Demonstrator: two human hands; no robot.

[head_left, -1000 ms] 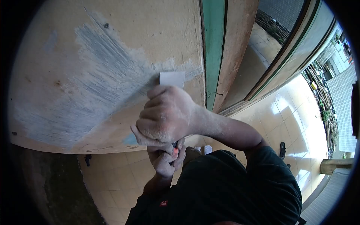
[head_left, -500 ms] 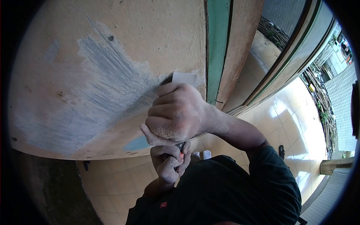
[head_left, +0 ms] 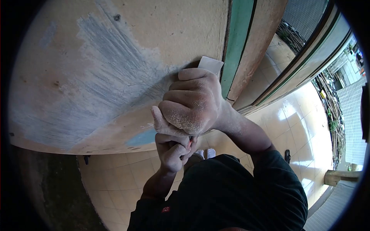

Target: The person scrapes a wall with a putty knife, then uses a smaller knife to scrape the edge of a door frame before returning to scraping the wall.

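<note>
A scraper (head_left: 211, 64) with a flat pale metal blade lies against the peach wall (head_left: 185, 34), its corner at the edge of the green strip (head_left: 241, 38). My right hand (head_left: 194, 100), dusted with powder, is closed in a fist around it just below the blade. Below, my left hand (head_left: 172, 152) is wrapped around the lower end of the handle, where a bit of red shows between the fingers. Most of the handle is hidden by both hands. Left of the hands, a grey-blue scraped patch (head_left: 111, 57) with streaks spreads over the wall.
A light blue patch (head_left: 142, 138) marks the wall's lower part. To the right are a wooden frame (head_left: 262, 50) and a glass pane. Shiny beige floor tiles (head_left: 293, 115) lie below, with a dark sandal (head_left: 287, 156) on them. Sticks (head_left: 331, 111) are piled along the far edge.
Both hands and the scraper have moved right and upward in view, bringing the blade closer to the green strip. The blade is now tilted differently. The camera view has shifted slightly.
</note>
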